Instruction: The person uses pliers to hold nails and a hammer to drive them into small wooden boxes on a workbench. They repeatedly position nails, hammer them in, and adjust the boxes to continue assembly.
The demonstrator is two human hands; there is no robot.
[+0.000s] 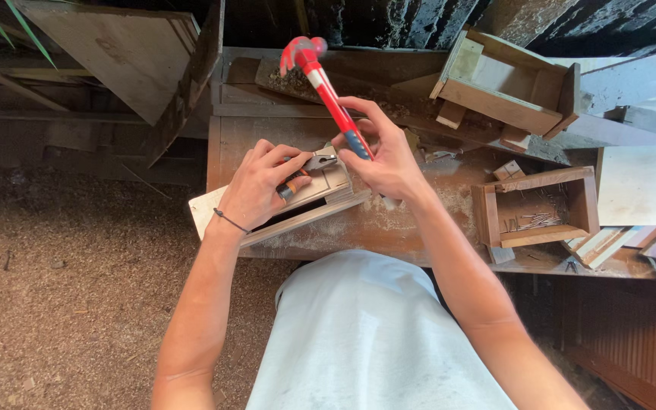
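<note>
At the far left, beyond the sawdust-strewn ground [62, 288], a plywood sheet [127, 53] is leaned against the wall. On the workbench [389, 224], a small stack of wooden boards [320, 199] is pinned down by the left hand [261, 186], which is closed around orange-handled pliers [305, 173] whose tips are aimed at the top board. Whether a nail is gripped in the tips cannot be told. Just to the right, the red hammer [328, 95] is gripped near the blue end of its handle by the closed right hand [389, 161], with the head raised away from the body. The step in hand is judged to be a nailing stroke; a controlled, aimed blow beside the pliers would be called for. Further right, an open wooden box [537, 206] of loose nails [533, 222] is seen, and a larger box [506, 87] behind it.
</note>
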